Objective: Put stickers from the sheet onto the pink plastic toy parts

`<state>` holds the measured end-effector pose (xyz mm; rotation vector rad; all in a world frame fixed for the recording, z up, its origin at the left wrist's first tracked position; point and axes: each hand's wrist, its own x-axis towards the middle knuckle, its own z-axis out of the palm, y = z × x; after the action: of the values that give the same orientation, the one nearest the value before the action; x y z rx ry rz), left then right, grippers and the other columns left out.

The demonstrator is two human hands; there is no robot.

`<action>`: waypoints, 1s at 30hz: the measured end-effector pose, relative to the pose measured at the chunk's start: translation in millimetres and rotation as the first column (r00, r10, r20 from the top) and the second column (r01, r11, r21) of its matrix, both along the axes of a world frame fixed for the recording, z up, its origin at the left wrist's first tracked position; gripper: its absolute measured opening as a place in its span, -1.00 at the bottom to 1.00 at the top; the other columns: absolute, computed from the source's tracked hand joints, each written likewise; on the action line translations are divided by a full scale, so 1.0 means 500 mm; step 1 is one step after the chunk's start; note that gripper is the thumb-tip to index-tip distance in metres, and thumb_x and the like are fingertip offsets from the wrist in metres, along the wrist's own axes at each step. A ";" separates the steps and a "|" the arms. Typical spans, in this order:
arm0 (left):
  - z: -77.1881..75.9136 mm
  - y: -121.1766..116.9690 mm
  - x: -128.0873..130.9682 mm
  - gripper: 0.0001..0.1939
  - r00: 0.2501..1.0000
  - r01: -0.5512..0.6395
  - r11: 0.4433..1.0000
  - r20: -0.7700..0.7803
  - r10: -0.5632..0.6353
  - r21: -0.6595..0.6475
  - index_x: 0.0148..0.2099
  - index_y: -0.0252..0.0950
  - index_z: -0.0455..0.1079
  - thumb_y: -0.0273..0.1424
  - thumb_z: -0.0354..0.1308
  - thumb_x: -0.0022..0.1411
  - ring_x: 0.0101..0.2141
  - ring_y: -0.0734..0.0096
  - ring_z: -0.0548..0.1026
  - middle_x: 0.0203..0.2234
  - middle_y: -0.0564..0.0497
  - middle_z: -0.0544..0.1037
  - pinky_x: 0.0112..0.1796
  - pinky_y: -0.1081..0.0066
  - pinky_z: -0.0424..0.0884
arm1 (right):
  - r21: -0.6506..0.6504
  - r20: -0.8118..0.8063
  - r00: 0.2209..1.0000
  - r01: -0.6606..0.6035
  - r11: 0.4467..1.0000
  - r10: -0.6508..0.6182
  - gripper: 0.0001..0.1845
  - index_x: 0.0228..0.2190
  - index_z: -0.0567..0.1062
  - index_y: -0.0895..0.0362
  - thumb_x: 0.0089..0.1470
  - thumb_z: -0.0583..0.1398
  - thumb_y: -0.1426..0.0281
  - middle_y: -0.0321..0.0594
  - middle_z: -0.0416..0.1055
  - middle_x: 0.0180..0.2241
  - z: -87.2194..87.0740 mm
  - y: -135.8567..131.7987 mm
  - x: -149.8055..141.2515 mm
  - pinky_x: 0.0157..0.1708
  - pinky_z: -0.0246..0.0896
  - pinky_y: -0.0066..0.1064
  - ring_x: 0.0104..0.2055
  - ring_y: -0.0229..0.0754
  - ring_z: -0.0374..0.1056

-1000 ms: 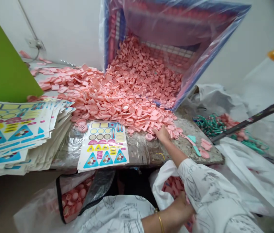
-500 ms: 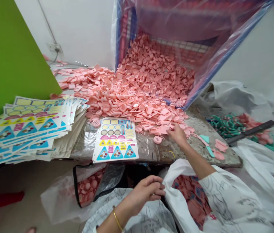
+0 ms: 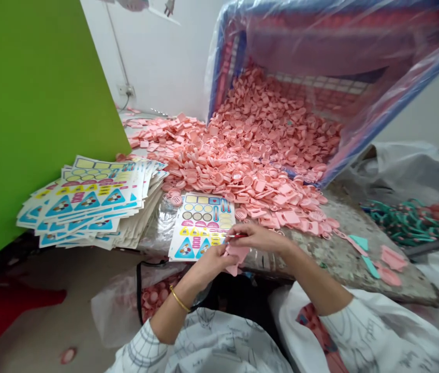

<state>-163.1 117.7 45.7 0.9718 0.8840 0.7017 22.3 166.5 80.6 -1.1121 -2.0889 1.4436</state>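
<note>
Just below the center of the head view, the person's left hand (image 3: pixel 212 261) pinches a pink piece (image 3: pixel 238 254) between thumb and fingers, near the front edge of the surface (image 3: pixel 344 264). Coming from the right, the right hand (image 3: pixel 256 238) bends over the top of the same piece with its fingers curled; whether they grip it or merely touch it, I cannot tell. A gold bracelet (image 3: pixel 179 299) circles the left wrist.

Directly behind and left of the hands lies a small stack of sticker sheets (image 3: pixel 204 212), printed with circles, bars and blue triangles; the right fingertips overlap its lower right corner in the frame. Left of center, a thicker, uneven pile of the same sheets (image 3: pixel 95 199) sits beside a green panel (image 3: pixel 41 129) that fills the upper left.

Across the middle spreads a heap of pink parts (image 3: pixel 211 166), reaching back into a tilted blue crate (image 3: pixel 392 110) covered with clear plastic at upper right. At right, teal pieces (image 3: pixel 370 267) lie near several loose pink ones on the surface. A white bag (image 3: pixel 295 321) with pink parts inside stands at lower right, and a clear bag (image 3: pixel 108 311) at lower left.
</note>
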 end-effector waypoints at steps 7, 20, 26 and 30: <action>-0.044 0.102 0.011 -0.75 0.820 -0.526 0.832 0.156 0.551 -0.173 -0.24 -0.34 0.48 -0.37 0.32 -0.01 -0.32 0.37 0.56 -0.35 -0.08 0.61 -0.32 0.49 0.42 | 0.336 0.260 0.708 0.571 0.749 -0.656 -0.63 -0.06 0.52 0.14 0.28 0.00 0.30 -0.13 0.51 -0.09 -0.097 0.136 -0.048 -0.10 0.20 -0.36 -0.06 -0.11 0.39; -0.108 0.183 0.025 -0.81 0.709 -0.588 0.715 0.185 0.681 -0.378 -0.21 -0.32 0.34 -0.53 0.18 0.08 -0.30 0.30 0.60 -0.32 -0.11 0.57 -0.32 0.41 0.50 | 0.563 0.489 0.511 0.435 0.703 -0.707 -0.61 -0.03 0.48 0.06 0.32 -0.08 0.32 -0.13 0.46 -0.04 -0.173 0.199 -0.093 -0.21 0.14 -0.39 -0.07 -0.11 0.37; -0.099 0.191 0.023 -0.81 0.724 -0.571 0.719 0.170 0.668 -0.396 -0.20 -0.33 0.31 -0.56 0.12 0.09 -0.34 0.29 0.61 -0.34 -0.14 0.56 -0.38 0.42 0.49 | 0.490 0.477 0.562 0.468 0.736 -0.675 -0.64 -0.04 0.48 0.02 0.30 -0.04 0.32 -0.20 0.48 -0.01 -0.165 0.201 -0.079 -0.18 0.17 -0.41 -0.03 -0.14 0.39; -0.094 0.191 0.023 -0.79 0.732 -0.568 0.724 0.163 0.662 -0.391 -0.21 -0.32 0.30 -0.59 0.10 0.06 -0.37 0.31 0.61 -0.36 -0.10 0.55 -0.37 0.42 0.49 | 0.419 0.539 0.565 0.464 0.780 -0.625 -0.64 -0.03 0.48 -0.02 0.30 -0.04 0.31 -0.24 0.51 -0.03 -0.153 0.214 -0.073 -0.18 0.19 -0.41 -0.03 -0.15 0.42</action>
<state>-151.3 213.0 -1.4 0.2372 1.0250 1.2051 -14.1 273.5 4.3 -2.1565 -1.9131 0.4968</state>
